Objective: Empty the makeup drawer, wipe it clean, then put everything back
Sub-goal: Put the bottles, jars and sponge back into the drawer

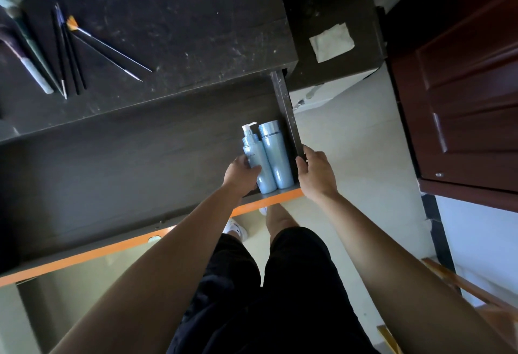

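The dark drawer (126,163) stands pulled out, its front edge orange. In its right corner lie two light blue bottles side by side: a pump bottle (256,154) and a capped bottle (276,151). My left hand (242,175) is curled around the lower part of the pump bottle. My right hand (316,175) rests on the drawer's right side wall (286,112), fingers over its top edge. The rest of the drawer floor looks bare.
Several makeup brushes (64,47) lie on the dark tabletop (173,17) at the upper left. A folded pale cloth (331,42) sits on the dark top at the right. A dark red door (459,95) stands to the right.
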Tool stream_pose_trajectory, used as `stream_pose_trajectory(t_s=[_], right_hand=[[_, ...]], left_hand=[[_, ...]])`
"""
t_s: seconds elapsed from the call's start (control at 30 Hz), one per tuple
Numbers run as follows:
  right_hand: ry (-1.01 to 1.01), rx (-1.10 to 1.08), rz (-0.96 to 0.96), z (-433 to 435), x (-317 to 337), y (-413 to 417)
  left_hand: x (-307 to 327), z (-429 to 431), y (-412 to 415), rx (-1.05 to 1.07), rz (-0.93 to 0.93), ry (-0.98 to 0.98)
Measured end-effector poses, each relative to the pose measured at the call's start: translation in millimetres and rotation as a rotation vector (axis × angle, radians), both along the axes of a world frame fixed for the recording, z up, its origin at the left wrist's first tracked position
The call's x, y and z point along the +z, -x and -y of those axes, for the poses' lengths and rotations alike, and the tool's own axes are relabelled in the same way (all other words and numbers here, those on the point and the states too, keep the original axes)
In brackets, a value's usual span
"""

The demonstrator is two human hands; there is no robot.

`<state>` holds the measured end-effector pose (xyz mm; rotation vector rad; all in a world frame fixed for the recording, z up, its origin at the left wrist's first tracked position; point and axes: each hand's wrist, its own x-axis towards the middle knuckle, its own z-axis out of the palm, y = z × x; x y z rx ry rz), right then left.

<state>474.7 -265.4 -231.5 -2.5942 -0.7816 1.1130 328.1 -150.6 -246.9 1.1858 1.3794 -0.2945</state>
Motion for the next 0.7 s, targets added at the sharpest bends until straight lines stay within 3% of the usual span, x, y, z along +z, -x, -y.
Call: stream_pose_trajectory(t_s=[0.17,0.3,0.53,0.7], right_hand=[[0.089,0.015,-0.086,-8,8,-7],[0.067,0.024,-0.087,-15,29,-5],[-0.208,0.033,-0.038,-60,85,27],[-0.297,0.143,0.055,-109,121,48]], left_hand=[[26,-6,5,0.04,0.013,0.02],[44,-27,32,-0.142,-0.018,-0.208],[106,-71,99,-0.273,-0.058,-0.743],[138,-107,138,-0.211,-0.084,-0.846]])
